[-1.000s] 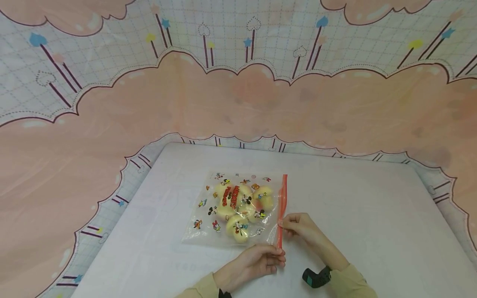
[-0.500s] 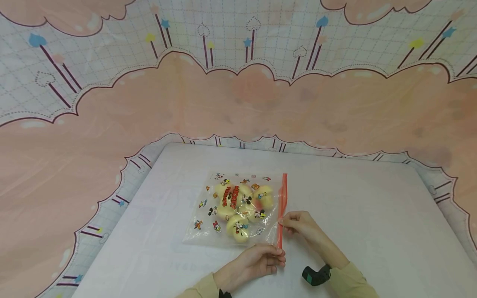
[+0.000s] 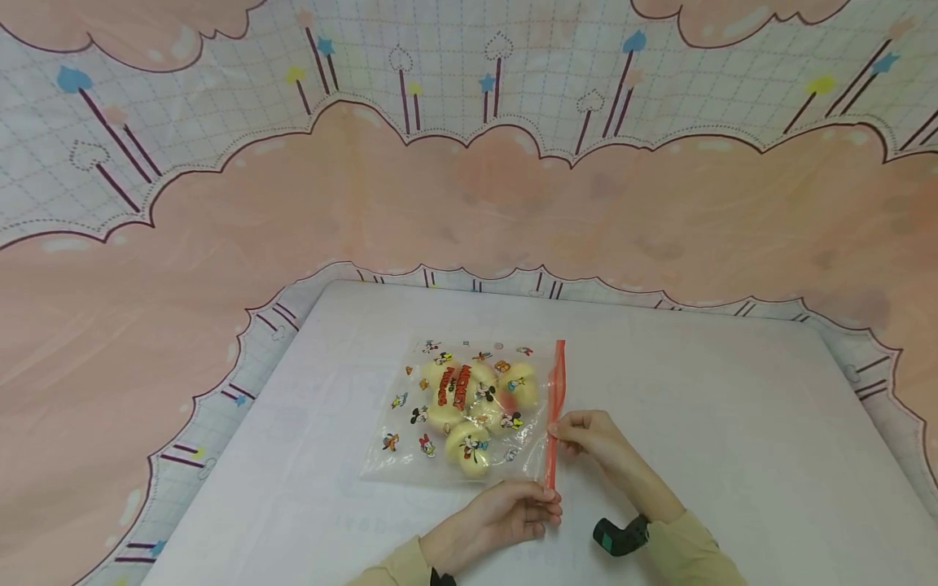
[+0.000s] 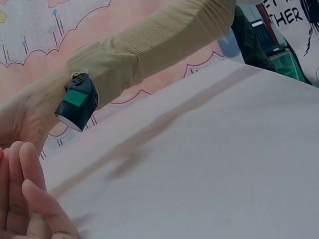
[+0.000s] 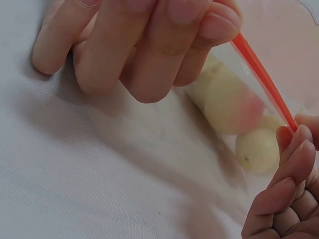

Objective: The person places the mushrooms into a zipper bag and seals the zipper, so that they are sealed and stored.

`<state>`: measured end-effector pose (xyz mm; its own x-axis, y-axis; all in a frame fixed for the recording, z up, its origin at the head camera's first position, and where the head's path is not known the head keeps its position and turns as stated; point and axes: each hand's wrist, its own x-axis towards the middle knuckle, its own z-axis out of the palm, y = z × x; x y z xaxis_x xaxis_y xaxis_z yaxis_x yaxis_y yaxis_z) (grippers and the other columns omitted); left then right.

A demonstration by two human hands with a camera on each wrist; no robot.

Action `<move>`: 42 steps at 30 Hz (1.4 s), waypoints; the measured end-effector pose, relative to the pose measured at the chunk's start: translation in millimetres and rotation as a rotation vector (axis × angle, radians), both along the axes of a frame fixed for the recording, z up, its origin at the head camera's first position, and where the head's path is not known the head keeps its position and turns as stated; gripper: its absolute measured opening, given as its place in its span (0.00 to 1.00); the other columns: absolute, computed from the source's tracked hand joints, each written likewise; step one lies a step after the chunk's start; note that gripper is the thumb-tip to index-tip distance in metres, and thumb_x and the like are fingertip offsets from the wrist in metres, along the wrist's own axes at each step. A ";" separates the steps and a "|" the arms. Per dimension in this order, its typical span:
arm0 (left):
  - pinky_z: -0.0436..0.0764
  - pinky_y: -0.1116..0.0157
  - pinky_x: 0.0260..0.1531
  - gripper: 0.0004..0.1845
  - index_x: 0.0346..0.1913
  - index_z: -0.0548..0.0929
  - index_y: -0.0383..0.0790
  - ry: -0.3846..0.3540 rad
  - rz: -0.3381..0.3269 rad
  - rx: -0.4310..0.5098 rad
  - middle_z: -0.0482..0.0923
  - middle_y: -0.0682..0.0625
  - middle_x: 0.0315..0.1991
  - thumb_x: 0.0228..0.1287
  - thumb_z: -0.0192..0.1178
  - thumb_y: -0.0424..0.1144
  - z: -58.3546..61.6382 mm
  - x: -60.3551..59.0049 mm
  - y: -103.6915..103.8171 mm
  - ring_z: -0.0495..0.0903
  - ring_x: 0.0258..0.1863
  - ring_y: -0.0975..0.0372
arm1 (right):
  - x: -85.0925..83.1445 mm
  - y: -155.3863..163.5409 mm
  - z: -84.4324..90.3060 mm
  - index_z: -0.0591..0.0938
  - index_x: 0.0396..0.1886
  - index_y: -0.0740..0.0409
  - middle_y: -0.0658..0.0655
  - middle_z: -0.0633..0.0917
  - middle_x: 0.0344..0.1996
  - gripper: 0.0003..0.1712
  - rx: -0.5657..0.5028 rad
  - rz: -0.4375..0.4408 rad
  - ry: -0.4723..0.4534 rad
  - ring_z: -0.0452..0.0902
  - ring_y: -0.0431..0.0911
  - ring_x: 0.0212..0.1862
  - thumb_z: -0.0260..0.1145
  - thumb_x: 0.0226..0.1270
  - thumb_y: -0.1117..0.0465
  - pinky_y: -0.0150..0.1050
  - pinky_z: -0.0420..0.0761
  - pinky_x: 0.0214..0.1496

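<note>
bag (image 3: 462,411) | red zip strip (image 3: 554,407) pinched by right hand (image 3: 589,435) and left hand (image 3: 513,513)

One zip bag (image 3: 469,411), about five pale round fruits (image 3: 469,449), two hands (image 3: 513,513).

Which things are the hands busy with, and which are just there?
Busy with: bag, its red zip strip, pinched by right hand and left hand; the buns inside.
Just there: table, pink cloud backdrop.
</note>
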<state>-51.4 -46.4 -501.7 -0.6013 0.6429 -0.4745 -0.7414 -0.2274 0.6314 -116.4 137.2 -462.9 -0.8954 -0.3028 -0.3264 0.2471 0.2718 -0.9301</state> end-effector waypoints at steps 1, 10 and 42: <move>0.73 0.74 0.33 0.11 0.28 0.83 0.48 0.000 0.000 0.000 0.84 0.59 0.27 0.65 0.52 0.35 0.0 0.1 0.1 0.81 0.32 0.69 | -0.3 -0.1 0.2 0.81 0.26 0.63 0.45 0.72 0.16 0.12 0.002 -0.001 0.001 0.69 0.39 0.25 0.65 0.64 0.59 0.32 0.72 0.32; 0.73 0.74 0.33 0.12 0.28 0.83 0.48 -0.006 -0.001 -0.004 0.84 0.59 0.27 0.65 0.52 0.35 1.2 0.4 -0.1 0.81 0.31 0.69 | -4.9 -1.6 2.6 0.81 0.27 0.64 0.45 0.73 0.16 0.12 0.008 -0.015 -0.009 0.69 0.39 0.26 0.65 0.65 0.59 0.32 0.72 0.31; 0.73 0.74 0.33 0.12 0.27 0.84 0.48 -0.020 -0.024 0.002 0.84 0.59 0.26 0.65 0.52 0.35 0.6 -0.4 -1.8 0.81 0.31 0.70 | -19.1 -2.6 4.4 0.81 0.25 0.62 0.46 0.72 0.17 0.12 0.033 -0.057 -0.010 0.67 0.41 0.27 0.65 0.64 0.59 0.33 0.71 0.32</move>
